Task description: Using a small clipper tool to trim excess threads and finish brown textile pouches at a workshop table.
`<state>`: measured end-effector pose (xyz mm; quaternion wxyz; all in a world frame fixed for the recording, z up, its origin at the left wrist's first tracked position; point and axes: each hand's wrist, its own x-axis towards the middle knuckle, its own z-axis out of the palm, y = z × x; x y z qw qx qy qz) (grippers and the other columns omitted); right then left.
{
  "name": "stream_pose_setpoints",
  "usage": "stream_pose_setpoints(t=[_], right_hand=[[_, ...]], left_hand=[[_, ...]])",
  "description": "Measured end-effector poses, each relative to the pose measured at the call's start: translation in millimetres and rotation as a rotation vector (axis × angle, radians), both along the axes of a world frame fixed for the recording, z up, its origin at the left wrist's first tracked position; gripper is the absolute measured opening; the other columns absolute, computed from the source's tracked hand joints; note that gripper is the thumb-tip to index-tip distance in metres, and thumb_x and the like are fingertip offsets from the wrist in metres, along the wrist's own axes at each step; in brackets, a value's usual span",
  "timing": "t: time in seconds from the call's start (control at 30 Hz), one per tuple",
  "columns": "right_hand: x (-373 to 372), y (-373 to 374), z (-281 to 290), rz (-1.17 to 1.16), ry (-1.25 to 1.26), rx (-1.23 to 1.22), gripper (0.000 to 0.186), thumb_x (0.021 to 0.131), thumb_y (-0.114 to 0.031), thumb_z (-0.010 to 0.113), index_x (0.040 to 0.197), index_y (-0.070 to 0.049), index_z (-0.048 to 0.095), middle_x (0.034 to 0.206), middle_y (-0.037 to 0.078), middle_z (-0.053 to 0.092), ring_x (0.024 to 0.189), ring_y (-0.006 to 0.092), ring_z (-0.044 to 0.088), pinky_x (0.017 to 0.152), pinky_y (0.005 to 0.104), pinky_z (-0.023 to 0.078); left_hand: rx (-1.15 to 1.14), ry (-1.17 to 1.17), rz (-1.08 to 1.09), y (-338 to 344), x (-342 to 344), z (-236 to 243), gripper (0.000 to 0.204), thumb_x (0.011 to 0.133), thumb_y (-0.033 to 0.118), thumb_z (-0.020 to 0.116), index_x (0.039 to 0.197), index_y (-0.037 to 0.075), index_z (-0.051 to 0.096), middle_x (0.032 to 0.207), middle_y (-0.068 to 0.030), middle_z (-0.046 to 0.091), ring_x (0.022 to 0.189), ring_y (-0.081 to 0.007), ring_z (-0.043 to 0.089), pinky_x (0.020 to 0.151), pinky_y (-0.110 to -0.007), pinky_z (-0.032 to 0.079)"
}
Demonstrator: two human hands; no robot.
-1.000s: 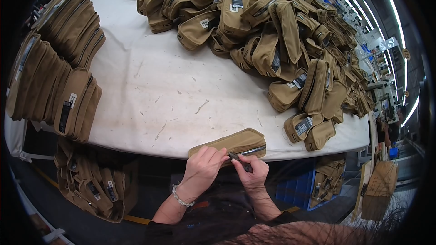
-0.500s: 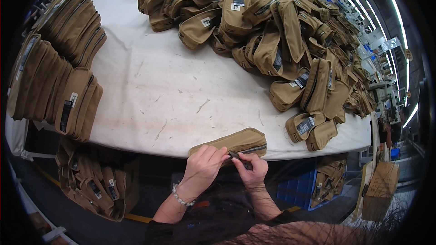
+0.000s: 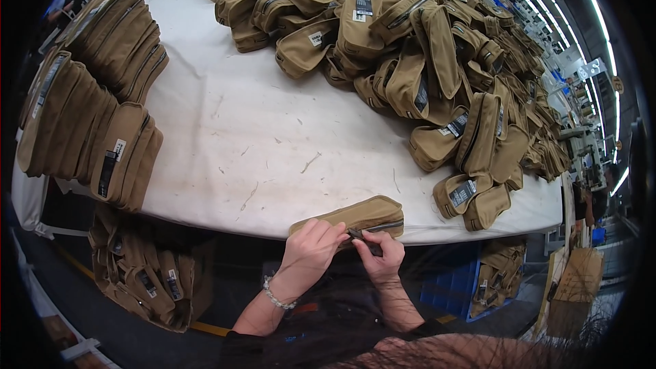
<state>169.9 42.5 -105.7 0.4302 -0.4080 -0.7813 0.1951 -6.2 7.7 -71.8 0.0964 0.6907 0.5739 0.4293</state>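
Observation:
A tan zippered pouch (image 3: 365,213) lies at the table's near edge, its dark zipper along the right side. My left hand (image 3: 314,249), with a beaded bracelet at the wrist, rests against the pouch's near side; its thumb and fingertips are pinched together, and what they hold is hidden. Close beside it, my right hand (image 3: 386,254) is closed on a small narrow dark object (image 3: 356,234), whose tip points toward the left fingertips. Its exact kind is too small to tell. The pouch's near edge is partly covered by both hands.
A large heap of tan pouches (image 3: 362,27) covers the far and right side of the white-covered table (image 3: 225,143). Upright rows of pouches (image 3: 68,116) stand at the left. Below are a box of pouches (image 3: 184,294) at left and a blue crate (image 3: 444,283) at right.
The whole view has shifted slightly, so the table and heap sit a little further right and lower. Both hands keep almost the same pose at the pouch.

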Motion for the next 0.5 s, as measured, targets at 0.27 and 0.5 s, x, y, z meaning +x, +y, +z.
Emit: stream_pose_setpoints(t=[0.27, 0.5], right_hand=[[-1.5, 2.2, -2.1, -0.001, 0.007, 0.024, 0.02, 0.073, -0.007, 0.082, 0.085, -0.002, 0.067, 0.07, 0.009, 0.067, 0.053, 0.0203, 0.064, 0.049, 0.0272, 0.047], [-3.4, 1.4, -0.2, -0.027, -0.003, 0.04, 0.019, 0.073, -0.007, 0.082, 0.082, -0.003, 0.067, 0.069, 0.009, 0.067, 0.054, 0.0217, 0.064, 0.049, 0.0281, 0.047]], left_hand=[[0.016, 0.067, -0.019, -0.1, -1.3, -4.3, 0.02, 0.084, 0.014, 0.068, 0.099, 0.002, 0.066, 0.074, -0.005, 0.052, 0.07, -0.0195, 0.054, 0.059, -0.031, 0.047], [-0.003, 0.023, 0.003, 1.1, 0.5, 1.8, 0.015, 0.079, 0.008, 0.072, 0.091, 0.0, 0.068, 0.073, -0.0076, 0.059, 0.068, -0.0251, 0.058, 0.06, -0.036, 0.048]])
